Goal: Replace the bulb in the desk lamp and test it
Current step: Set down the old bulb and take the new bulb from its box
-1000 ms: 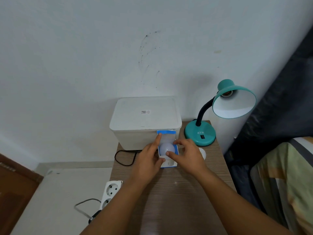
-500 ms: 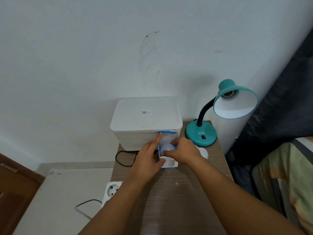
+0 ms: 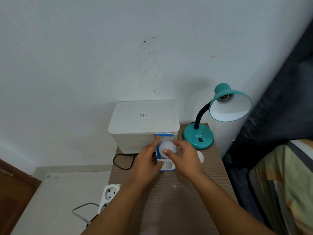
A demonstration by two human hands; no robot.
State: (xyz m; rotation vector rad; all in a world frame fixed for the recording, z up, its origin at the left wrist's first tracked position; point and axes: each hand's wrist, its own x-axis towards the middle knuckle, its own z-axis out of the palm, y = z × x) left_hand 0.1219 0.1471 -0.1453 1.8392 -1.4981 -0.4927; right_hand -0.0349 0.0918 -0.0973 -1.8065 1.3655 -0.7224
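Observation:
A white bulb [image 3: 166, 146] sticks out of the top of a small blue-and-white carton [image 3: 166, 167] standing on the wooden table [image 3: 169, 200]. My right hand [image 3: 184, 158] grips the bulb's dome with thumb and fingers. My left hand [image 3: 147, 160] holds the carton from the left, its forefinger along the carton's side up to the open blue flap [image 3: 165, 135]. The teal desk lamp [image 3: 199, 136] stands at the table's back right; the socket [image 3: 223, 97] in its shade holds no bulb. Another white bulb [image 3: 200, 156] lies on the table behind my right hand, mostly hidden.
A white lidded storage box [image 3: 144, 119] stands against the wall right behind the carton. A black cord [image 3: 122, 161] loops beside it. A white power strip [image 3: 108, 195] hangs off the table's left edge. A bed with a patterned cover [image 3: 284, 184] is to the right.
My right hand has closed on the bulb and drawn it upward, so more of the dome now shows above the carton. My left hand has kept its hold on the carton.

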